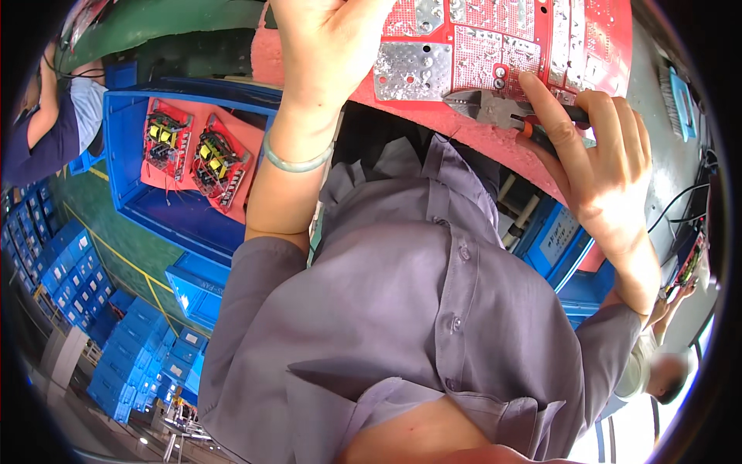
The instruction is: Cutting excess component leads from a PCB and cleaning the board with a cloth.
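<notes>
A red circuit board (479, 66) with silver solder areas lies solder side up on a pink foam mat (267, 58) at the top. My right hand (607, 158) is closed round a pair of cutting pliers (464, 99) with black and orange handles. Its index finger stretches along the board's near edge. The plier jaws sit at that edge, pointing left, but I cannot tell whether they grip anything. My left hand (332, 42) is at the board's left side. The picture's upper edge cuts off its fingers, so its hold is hidden.
Left of my arm stands a blue bin (166, 209) with two red circuit boards (220, 158) carrying yellow parts. Blue crates (135, 356) are stacked on the floor farther left. A person (66, 124) is at the far left, another (649, 375) at the lower right. Cables hang at right.
</notes>
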Available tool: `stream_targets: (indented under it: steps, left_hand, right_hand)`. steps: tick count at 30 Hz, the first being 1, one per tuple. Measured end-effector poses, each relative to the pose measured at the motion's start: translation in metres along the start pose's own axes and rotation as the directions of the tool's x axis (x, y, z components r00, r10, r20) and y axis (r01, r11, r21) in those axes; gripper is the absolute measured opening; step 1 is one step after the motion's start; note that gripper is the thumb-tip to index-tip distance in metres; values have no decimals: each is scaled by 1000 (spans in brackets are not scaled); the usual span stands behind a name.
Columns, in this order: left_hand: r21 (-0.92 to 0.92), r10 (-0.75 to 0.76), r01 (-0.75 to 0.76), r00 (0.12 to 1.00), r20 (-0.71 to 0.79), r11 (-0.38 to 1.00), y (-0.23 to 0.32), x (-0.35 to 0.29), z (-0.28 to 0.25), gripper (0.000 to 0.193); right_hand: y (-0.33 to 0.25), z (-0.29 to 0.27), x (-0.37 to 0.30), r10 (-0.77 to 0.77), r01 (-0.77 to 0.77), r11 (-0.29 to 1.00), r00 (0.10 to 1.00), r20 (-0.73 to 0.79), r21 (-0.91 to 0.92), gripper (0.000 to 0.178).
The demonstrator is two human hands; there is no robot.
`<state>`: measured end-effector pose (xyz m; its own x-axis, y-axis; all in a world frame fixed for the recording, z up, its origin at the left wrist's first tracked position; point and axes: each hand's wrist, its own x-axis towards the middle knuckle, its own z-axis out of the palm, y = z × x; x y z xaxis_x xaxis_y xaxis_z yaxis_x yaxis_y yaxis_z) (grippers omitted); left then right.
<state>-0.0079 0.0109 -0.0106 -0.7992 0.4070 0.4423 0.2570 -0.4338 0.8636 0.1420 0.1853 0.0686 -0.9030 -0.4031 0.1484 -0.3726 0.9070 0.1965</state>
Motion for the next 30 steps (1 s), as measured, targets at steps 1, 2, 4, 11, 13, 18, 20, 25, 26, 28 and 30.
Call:
stream_targets:
  steps: [1,2,4,11,13,18,20,25,26,28,30]
  left_hand:
    - [15,-56,56,998,-12,998,5,-1,0,46]
    - [16,-45,45,999,-21,999,5,-1,1,46]
    - [21,-20,20,999,-38,1000,4,-1,2,46]
    - [-9,1,-1,1000,20,1000,5,0,1,47]
    - [1,11,-11,1000,-15,1000,2,0,0,46]
    - [44,-33,34,999,-29,998,11,-7,-2,47]
    - [28,-70,70,997,6,997,11,0,7,51]
    - [113,-24,31,998,-64,993,12,-9,-7,44]
    - [90,-20,27,997,-80,996,10,-7,-5,45]
    - [65,-14,22,992,-123,998,5,-6,-2,47]
    - [55,3,2,996,-90,998,7,-5,1,50]
  right_hand:
    - [1,1,1,-6,6,1000,1000,-1,4,59]
    - [2,1,2,-11,11,1000,1000,-3,9,58]
    - [3,3,4,-17,17,999,1000,-17,31,55]
    - [-17,-10,-8,-116,114,989,993,15,90,48]
    - [-10,-14,-16,-32,31,995,999,9,93,50]
    - [9,-3,-54,606,-576,782,791,-78,239,56]
    - [31,-4,-74,716,-700,698,679,-162,153,49]
    - [73,47,-94,703,-704,710,709,-50,4,49]
    - [79,52,-100,655,-652,755,752,-72,67,50]
    - [91,40,-101,666,-634,741,737,-115,222,49]
    - [120,31,-108,695,-662,719,683,-224,213,48]
